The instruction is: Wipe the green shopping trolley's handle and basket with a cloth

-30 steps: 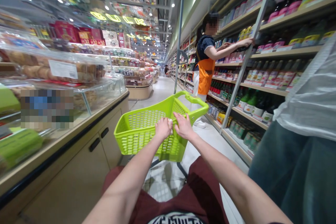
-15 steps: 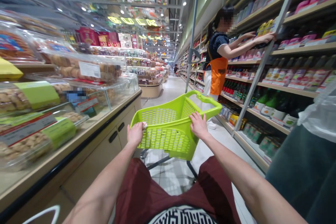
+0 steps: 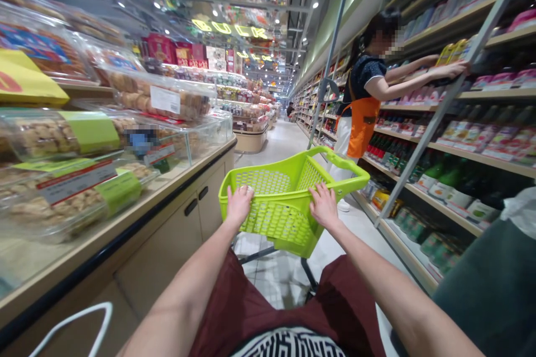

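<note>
A lime-green shopping cart (image 3: 285, 206) stands sideways just in front of my knees, its handle pointing right. My left hand (image 3: 238, 204) is closed over the near rim close to the cart's left end. Farther right along that same rim, my right hand (image 3: 324, 204) grips it, fingers hooked over the edge. The part of the basket that shows holds nothing I can make out. Grey legs of the cart run down to the tiled floor.
At left, a counter (image 3: 167, 201) carries clear boxes of cookies (image 3: 154, 95). On the right stand shelves (image 3: 444, 159) of bottles and cans. A person in an orange apron (image 3: 360, 125) reaches into them beyond the cart. Dark-green clothing (image 3: 481, 290) of someone else is close at right. An aisle (image 3: 285, 136) runs ahead.
The view has swung slightly left, so the surroundings sit farther right. My left hand has shifted right along the rim, away from the cart's left corner. My right hand still grips it.
</note>
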